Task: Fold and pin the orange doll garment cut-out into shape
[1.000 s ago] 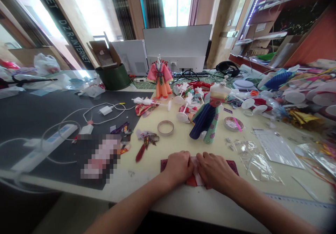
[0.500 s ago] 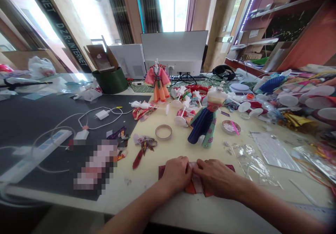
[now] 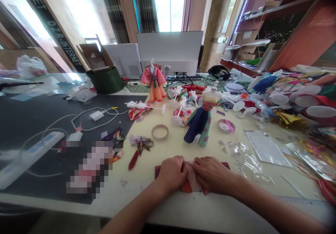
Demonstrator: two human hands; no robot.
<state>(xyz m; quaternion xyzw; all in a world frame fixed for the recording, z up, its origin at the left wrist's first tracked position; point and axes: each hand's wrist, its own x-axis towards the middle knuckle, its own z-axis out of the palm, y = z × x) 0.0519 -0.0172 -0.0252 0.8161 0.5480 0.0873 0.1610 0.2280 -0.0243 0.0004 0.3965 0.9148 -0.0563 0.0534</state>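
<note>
A small piece of cloth point(image 3: 193, 178) in dark red, pale pink and orange lies on the near part of the table. Both my hands are pressed over it, side by side. My left hand point(image 3: 172, 172) has its fingers curled on the cloth's left half. Bent and bunched, the fingers of my right hand point(image 3: 211, 174) grip it on the right. Pale pink fabric shows in the gap between the hands, and the fingertips are partly hidden. Beyond them stands a doll form in a navy and green dress point(image 3: 198, 125). A tape roll point(image 3: 160, 132) lies to its left.
Ribbon scraps point(image 3: 140, 148) lie left of the hands. A small round dish point(image 3: 226, 126) and clear plastic bags point(image 3: 248, 158) are on the right. A dressed doll form in pink and orange point(image 3: 154, 82) stands at the back. Cables and a power strip point(image 3: 39, 153) cover the dark mat.
The view has turned slightly right, so everything sits a little further left. More of the pale pink fabric shows between my hands, which keep nearly the same pose.
</note>
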